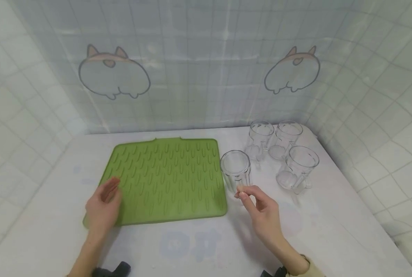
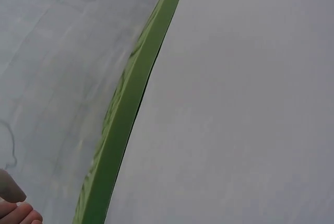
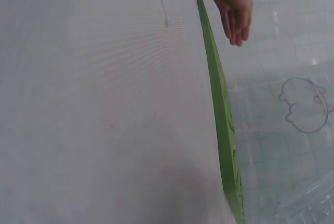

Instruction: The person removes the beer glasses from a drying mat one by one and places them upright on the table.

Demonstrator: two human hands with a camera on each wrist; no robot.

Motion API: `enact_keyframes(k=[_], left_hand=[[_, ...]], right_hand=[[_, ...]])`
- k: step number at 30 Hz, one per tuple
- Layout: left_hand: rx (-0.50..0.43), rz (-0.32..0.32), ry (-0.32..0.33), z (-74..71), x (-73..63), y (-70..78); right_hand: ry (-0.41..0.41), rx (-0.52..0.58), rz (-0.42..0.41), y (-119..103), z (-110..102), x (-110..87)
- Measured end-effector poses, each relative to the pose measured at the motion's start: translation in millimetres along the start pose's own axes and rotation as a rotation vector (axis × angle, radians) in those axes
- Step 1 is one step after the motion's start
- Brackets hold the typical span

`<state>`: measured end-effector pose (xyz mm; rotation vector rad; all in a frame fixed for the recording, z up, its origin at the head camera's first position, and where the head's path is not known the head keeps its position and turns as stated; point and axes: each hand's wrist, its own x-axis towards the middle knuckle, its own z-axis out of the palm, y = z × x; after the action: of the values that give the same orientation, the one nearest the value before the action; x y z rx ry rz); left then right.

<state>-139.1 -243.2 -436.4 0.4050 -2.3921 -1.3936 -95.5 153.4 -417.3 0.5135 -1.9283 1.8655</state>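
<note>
A clear glass mug (image 1: 236, 165) is at the right edge of the green ridged drying mat (image 1: 164, 181). My right hand (image 1: 262, 209) pinches this mug by its handle side, thumb against fingers. Whether the mug's base touches the table is hard to tell. Part of the glass shows at the lower right corner of the right wrist view (image 3: 310, 203). Over the mat's near left corner, my left hand (image 1: 103, 206) holds nothing, its fingers loosely bent. Only its fingertips (image 2: 18, 214) enter the left wrist view.
Three more clear glass mugs stand upright to the right: one at the back (image 1: 259, 138), another beside it (image 1: 284, 140), and a third nearer (image 1: 297, 169). Tile-patterned sheeting (image 1: 199, 77) rises behind and along both sides of the white table (image 1: 188, 246).
</note>
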Motion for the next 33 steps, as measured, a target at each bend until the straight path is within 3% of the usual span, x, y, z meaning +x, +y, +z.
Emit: enact_keyframes(k=[18,25,33], left_hand=[[-0.106,0.199,-0.408,87.4,-45.8,65.9],[-0.202,0.260,-0.492,108.5,-67.3,94.9],[-0.357,0.290,-0.571,123.4,-80.4,109.2]], right_hand=[[-0.012,-0.028,-0.246,1.9,5.8,-2.4],[-0.024,-0.025,-0.294,4.4,6.9,-3.3],[-0.045,-0.046,-0.296,5.5,6.8,-5.5]])
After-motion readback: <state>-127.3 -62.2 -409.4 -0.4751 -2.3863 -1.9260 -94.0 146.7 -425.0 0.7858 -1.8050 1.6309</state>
